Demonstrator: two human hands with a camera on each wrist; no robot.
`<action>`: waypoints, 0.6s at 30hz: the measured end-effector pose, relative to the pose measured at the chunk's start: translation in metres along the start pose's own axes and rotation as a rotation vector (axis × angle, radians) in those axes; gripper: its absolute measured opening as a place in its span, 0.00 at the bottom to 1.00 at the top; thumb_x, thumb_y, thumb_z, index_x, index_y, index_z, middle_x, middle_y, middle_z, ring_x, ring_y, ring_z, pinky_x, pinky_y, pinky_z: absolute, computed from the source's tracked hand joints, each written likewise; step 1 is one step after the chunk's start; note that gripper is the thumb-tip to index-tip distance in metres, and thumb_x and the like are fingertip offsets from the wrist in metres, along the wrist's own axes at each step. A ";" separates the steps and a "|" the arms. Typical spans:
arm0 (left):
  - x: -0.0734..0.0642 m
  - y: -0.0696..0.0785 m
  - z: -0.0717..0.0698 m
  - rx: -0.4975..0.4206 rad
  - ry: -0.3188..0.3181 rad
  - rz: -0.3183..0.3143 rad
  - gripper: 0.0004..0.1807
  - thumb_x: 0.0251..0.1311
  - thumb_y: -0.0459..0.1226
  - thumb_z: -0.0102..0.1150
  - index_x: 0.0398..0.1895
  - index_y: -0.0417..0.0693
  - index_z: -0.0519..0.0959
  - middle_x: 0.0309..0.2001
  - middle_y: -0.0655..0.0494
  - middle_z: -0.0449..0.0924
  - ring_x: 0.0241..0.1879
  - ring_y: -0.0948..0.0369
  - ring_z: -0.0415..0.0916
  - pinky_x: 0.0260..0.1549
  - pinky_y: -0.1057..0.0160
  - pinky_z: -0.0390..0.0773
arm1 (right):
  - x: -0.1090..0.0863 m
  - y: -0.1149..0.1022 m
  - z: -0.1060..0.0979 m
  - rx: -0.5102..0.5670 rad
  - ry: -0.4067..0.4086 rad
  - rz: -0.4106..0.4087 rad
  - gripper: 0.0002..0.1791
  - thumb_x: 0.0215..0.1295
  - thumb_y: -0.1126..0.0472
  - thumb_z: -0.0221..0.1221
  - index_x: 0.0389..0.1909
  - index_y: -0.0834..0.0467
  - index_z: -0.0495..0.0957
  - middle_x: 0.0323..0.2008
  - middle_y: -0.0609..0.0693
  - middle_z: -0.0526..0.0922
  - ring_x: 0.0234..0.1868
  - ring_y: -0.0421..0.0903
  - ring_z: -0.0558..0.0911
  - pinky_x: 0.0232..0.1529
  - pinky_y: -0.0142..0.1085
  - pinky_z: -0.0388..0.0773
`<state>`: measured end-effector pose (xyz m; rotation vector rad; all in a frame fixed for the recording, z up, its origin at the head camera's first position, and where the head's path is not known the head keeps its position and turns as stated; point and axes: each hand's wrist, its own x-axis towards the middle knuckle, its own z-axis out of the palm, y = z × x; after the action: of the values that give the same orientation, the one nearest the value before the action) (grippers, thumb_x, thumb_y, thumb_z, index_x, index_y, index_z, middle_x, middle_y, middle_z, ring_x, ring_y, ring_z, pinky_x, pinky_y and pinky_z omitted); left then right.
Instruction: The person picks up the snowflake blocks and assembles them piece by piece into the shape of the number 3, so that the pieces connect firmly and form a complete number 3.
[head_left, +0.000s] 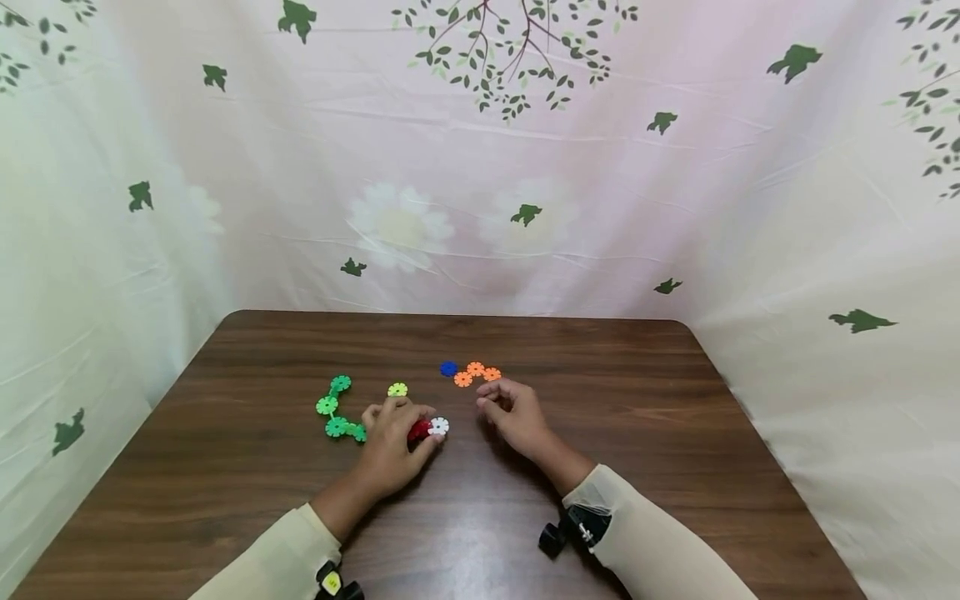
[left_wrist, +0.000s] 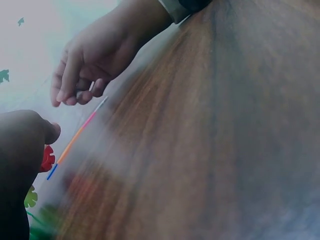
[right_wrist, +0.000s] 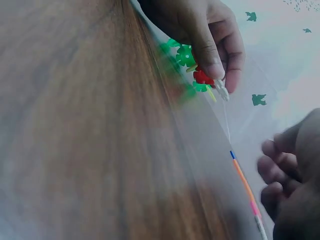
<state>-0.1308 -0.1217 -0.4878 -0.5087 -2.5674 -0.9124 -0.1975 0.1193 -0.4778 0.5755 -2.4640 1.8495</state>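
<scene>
I'm likely mid-link: my left hand (head_left: 392, 442) pinches the white disc (head_left: 439, 426) by the red disc (head_left: 419, 430); my right hand (head_left: 519, 419), loosely curled, looks empty and should probably fetch another

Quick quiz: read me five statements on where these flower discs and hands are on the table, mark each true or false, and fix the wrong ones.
1. In the head view, the blue disc lies left of the orange discs. True.
2. The green discs lie right of the right hand. False: they lie left of the left hand.
3. The white disc is at the left thumb. True.
4. The tabletop is white. False: it's brown.
5. Both sleeves look cream. True.
</scene>
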 end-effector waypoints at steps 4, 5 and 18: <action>-0.001 0.001 -0.001 -0.006 0.008 0.001 0.21 0.59 0.37 0.82 0.53 0.42 0.85 0.48 0.47 0.89 0.57 0.46 0.76 0.60 0.34 0.58 | 0.004 0.005 -0.001 -0.031 0.123 -0.069 0.05 0.73 0.72 0.67 0.45 0.70 0.87 0.35 0.63 0.88 0.32 0.37 0.79 0.34 0.28 0.75; -0.001 0.001 -0.002 -0.010 0.008 0.000 0.21 0.59 0.37 0.82 0.53 0.42 0.85 0.48 0.47 0.89 0.57 0.46 0.76 0.60 0.34 0.57 | 0.005 0.006 -0.002 -0.029 0.148 -0.072 0.05 0.72 0.73 0.67 0.45 0.70 0.87 0.36 0.63 0.89 0.33 0.37 0.79 0.35 0.28 0.74; -0.001 0.000 -0.001 -0.018 0.004 -0.005 0.21 0.60 0.36 0.81 0.54 0.43 0.86 0.48 0.48 0.89 0.57 0.46 0.75 0.60 0.34 0.56 | 0.008 0.009 -0.009 -0.112 0.276 -0.003 0.10 0.63 0.75 0.72 0.45 0.68 0.88 0.46 0.61 0.90 0.54 0.60 0.83 0.57 0.46 0.79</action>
<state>-0.1296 -0.1225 -0.4878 -0.5049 -2.5597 -0.9387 -0.2096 0.1278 -0.4818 0.2965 -2.3614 1.6485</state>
